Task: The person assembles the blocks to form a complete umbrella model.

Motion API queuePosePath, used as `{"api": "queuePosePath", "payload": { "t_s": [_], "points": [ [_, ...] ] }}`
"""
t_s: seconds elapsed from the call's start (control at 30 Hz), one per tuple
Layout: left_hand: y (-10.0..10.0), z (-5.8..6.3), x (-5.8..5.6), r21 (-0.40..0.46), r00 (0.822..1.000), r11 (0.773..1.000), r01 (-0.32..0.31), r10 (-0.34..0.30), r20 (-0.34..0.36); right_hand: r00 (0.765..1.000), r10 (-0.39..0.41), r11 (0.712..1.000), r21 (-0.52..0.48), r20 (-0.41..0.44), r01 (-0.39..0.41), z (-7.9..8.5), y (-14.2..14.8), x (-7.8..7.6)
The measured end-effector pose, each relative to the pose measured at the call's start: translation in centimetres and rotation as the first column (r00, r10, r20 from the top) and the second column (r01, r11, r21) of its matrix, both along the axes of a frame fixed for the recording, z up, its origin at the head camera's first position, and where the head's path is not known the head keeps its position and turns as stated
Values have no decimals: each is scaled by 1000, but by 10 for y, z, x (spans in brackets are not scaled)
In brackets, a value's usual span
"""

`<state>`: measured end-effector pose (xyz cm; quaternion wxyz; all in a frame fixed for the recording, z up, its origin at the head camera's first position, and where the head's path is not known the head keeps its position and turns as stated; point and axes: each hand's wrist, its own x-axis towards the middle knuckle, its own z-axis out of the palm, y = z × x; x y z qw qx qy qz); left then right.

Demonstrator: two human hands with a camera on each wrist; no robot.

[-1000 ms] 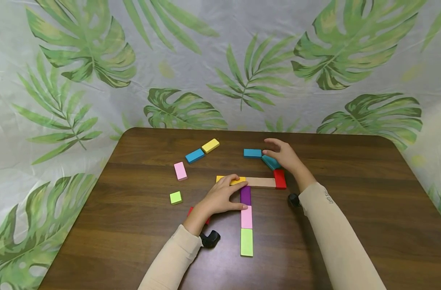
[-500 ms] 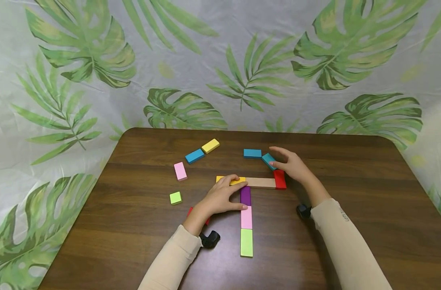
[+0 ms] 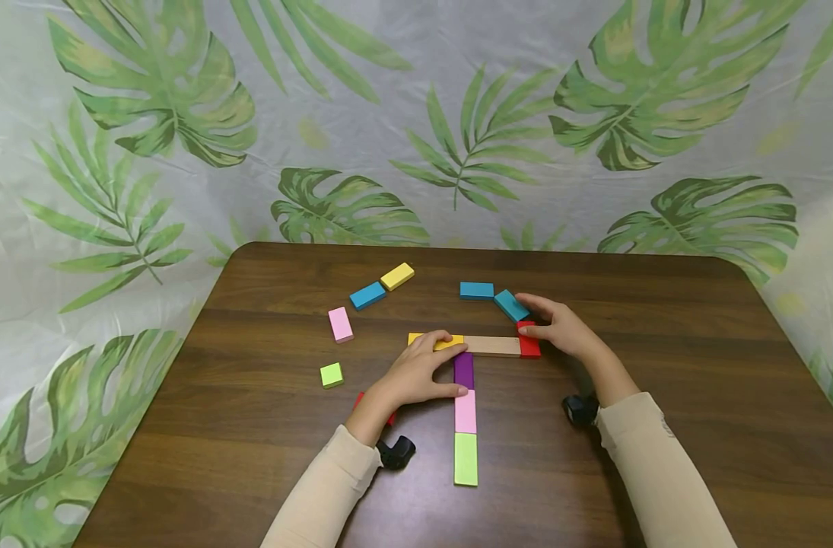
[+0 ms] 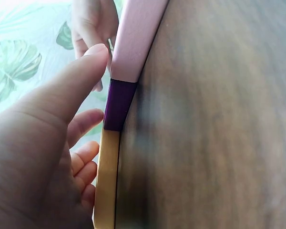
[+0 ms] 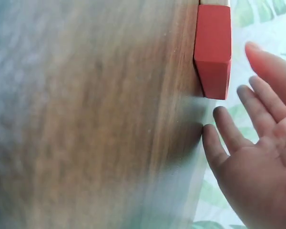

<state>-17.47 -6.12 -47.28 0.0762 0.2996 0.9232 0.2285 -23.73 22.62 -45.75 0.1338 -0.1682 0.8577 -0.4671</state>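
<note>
My left hand (image 3: 416, 374) lies over the joined blocks, its thumb on the pink block (image 3: 465, 412) and its fingers over the orange-yellow block (image 4: 106, 179). Between those two sits a purple block (image 3: 463, 371). Fingers of my right hand (image 3: 570, 331) hover at the red block (image 3: 529, 346) and the teal block (image 3: 510, 306); the thumb overlaps the red one in the head view. In the right wrist view this hand's fingers are spread apart beside the red block, gripping nothing. A beige block (image 3: 493, 346) joins the orange-yellow and red ones.
A lime green block (image 3: 466, 459) ends the column nearest me. A blue block (image 3: 476, 291) lies left of the teal one. At left are yellow (image 3: 398, 276), blue (image 3: 368, 295), pink (image 3: 341, 324) and small green (image 3: 332, 375) blocks. Another red block (image 3: 360, 397) is partly under my left wrist.
My right hand has drawn back toward me, from beside the teal and blue blocks to the red one. The teal block has turned slightly. My left hand has stayed in place.
</note>
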Motion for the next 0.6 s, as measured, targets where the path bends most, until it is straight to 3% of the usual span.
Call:
{"api": "queuePosePath", "payload": {
  "t_s": [0.4,0.6],
  "points": [
    [2,4,-1,-1,1000,1000,-1,1,-24,999,18,999,43,-36,-17,-10,5,2],
    [2,5,-3,-30,997,1000,10,-12,-77,999,20,999,41,-41,-18,-9,5,2]
  ]
}}
